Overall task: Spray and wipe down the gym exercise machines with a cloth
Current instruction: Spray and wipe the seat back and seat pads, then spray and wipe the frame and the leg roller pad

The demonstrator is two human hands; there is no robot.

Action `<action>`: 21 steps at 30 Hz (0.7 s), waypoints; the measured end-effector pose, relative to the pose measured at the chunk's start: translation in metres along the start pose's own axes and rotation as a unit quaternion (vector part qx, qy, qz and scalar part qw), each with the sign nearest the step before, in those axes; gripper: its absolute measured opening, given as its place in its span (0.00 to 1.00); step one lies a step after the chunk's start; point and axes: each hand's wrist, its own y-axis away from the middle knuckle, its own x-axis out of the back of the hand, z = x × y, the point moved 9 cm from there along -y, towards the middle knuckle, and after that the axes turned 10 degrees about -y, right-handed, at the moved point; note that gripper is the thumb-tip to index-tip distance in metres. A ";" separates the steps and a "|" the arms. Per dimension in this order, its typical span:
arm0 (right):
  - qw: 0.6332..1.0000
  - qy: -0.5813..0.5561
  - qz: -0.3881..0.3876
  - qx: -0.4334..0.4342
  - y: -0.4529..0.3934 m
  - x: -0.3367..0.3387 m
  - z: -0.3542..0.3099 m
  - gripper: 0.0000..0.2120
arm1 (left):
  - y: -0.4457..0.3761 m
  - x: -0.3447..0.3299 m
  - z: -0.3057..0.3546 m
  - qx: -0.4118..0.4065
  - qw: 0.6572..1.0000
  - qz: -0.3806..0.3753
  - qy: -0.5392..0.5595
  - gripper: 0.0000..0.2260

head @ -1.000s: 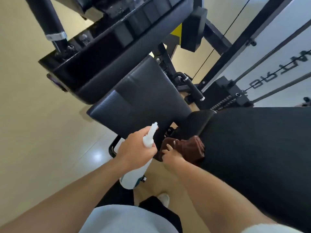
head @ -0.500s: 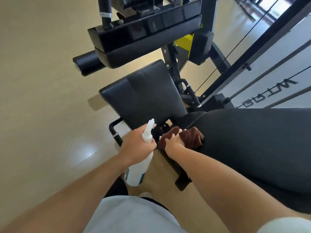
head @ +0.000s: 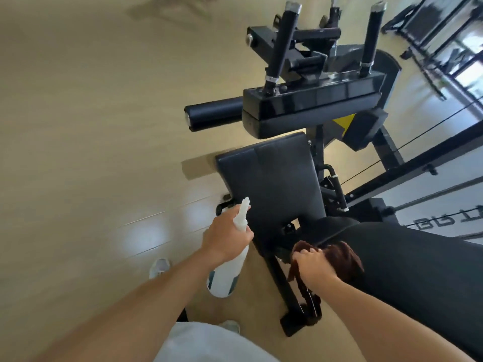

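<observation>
My left hand (head: pixel 226 240) grips a white spray bottle (head: pixel 227 273) by its neck, nozzle pointing up toward the black seat pad (head: pixel 271 184) of the exercise machine. My right hand (head: pixel 315 265) grips a dark brown cloth (head: pixel 345 259) at the near edge of the long black back pad (head: pixel 418 273). Part of the cloth hangs down below my right hand. The bottle is held just left of the seat pad, not touching it.
Above the seat stand a black arm pad (head: pixel 308 118), a roller pad (head: pixel 211 117) and two upright handles (head: pixel 281 45). The machine's base bar (head: pixel 290 291) runs along the tan floor. Cables and frame rails (head: pixel 418 158) cross the right. My shoes (head: pixel 159 266) stand on the floor at left.
The view has pulled back and tilted, showing more of the machine. My right hand with the cloth has slid toward me off the pad's tip to its near edge. The bottle stays gripped.
</observation>
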 end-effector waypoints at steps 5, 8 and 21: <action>0.821 -0.559 0.089 -0.075 -0.047 0.072 -0.049 0.13 | -0.041 0.062 -0.054 0.030 0.998 -0.012 0.055 0.21; 0.589 -0.803 0.040 -0.076 -0.076 0.103 -0.133 0.11 | -0.073 0.110 -0.089 0.021 0.999 -0.019 0.034 0.23; 0.390 -0.915 -0.004 0.107 -0.157 0.277 -0.353 0.26 | -0.230 0.272 -0.155 0.070 0.985 -0.125 0.099 0.25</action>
